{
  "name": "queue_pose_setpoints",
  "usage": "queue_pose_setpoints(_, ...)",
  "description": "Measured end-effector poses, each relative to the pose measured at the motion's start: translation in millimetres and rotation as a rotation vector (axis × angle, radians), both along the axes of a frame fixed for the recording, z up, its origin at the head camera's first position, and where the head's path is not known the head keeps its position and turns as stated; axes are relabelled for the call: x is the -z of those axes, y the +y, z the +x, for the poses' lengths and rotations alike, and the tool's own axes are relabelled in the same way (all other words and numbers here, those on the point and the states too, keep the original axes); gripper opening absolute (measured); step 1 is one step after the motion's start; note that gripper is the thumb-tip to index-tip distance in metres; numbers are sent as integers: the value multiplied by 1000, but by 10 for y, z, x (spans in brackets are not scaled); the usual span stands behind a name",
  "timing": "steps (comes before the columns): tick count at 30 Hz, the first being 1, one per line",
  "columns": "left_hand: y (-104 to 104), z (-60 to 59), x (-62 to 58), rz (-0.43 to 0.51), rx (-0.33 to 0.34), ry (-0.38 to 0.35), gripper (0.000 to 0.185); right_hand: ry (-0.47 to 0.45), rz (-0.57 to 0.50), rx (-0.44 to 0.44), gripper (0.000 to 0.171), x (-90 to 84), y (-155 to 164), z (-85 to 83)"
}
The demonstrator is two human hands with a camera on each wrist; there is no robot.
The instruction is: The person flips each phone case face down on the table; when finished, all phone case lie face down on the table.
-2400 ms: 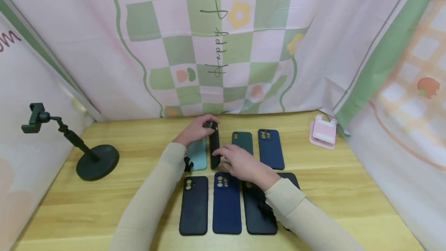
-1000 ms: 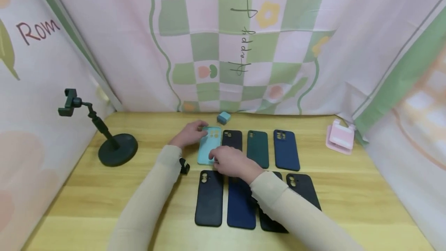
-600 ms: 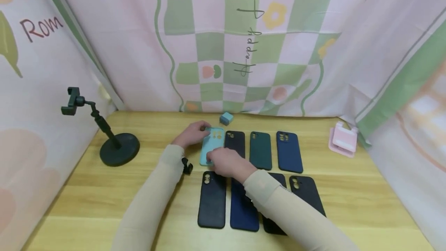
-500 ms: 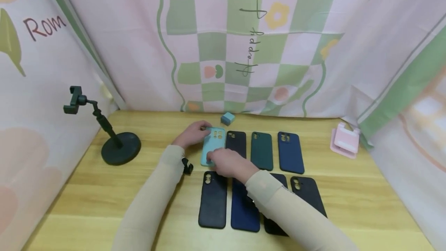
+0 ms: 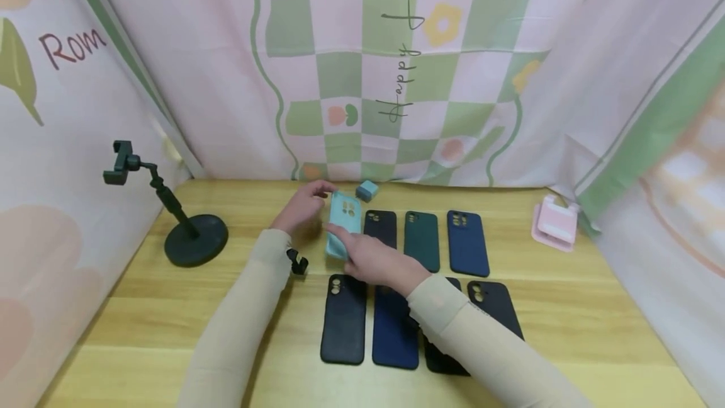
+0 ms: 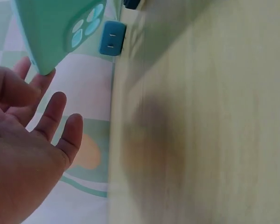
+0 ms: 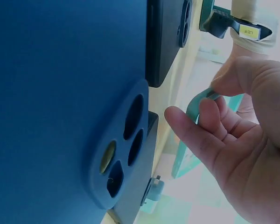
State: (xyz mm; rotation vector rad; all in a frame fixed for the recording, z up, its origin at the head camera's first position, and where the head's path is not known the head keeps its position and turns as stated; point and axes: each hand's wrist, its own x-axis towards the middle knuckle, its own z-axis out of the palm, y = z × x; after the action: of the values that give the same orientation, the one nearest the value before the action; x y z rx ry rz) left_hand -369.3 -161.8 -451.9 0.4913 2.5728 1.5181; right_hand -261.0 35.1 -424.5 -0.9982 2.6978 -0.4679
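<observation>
A light-blue phone case (image 5: 342,225) is tilted up off the table at the left end of the back row. My right hand (image 5: 376,260) pinches its near end between thumb and fingers, the index finger pointing along it; in the right wrist view the case's edge (image 7: 196,105) shows in that pinch. At the far left corner is my left hand (image 5: 303,206). Its fingertips (image 6: 49,77) touch the corner of the case in the left wrist view, the other fingers loosely spread. Beside it in the row lie a black case (image 5: 381,225), a green case (image 5: 421,241) and a blue case (image 5: 468,243).
A front row holds several dark cases, including a black one (image 5: 343,320) and a navy one (image 5: 394,332) partly under my right forearm. A small blue charger plug (image 5: 367,191) sits by the curtain. A black phone stand (image 5: 195,240) is left, a pink holder (image 5: 556,222) right.
Both hands held the black case on edge; it was laid flat in the back row. They moved left to the light-blue case, which has since risen from the table.
</observation>
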Motion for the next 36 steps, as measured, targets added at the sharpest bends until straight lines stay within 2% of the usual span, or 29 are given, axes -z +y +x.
queue_pose_setpoints(4, -21, 4, -27, 20, 8, 7, 35, 6, -15, -21, 81, 12, -11, -15)
queue_pose_setpoints(14, -94, 1, -47, 67, 22, -16, 34, 106, -92, -94, 59, 26, 9, -23)
queue_pose_setpoints(22, -41, 27, -32, 43, 129, 42, 29, 152, -151, -33, 24, 50, 20, -67)
queue_pose_setpoints(26, -13, 47, 5, 31, 159, 28, 26, 113, -154, 0, 23, 40, 27, -86)
queue_pose_setpoints(30, -38, 82, 31, 32, 154, 4, 27, 56, -160, 50, 25, 64, 40, -112)
queue_pose_setpoints(36, -52, 112, 14, 0, 146, -21, 29, 28, -124, 94, 32, 103, 109, -181)
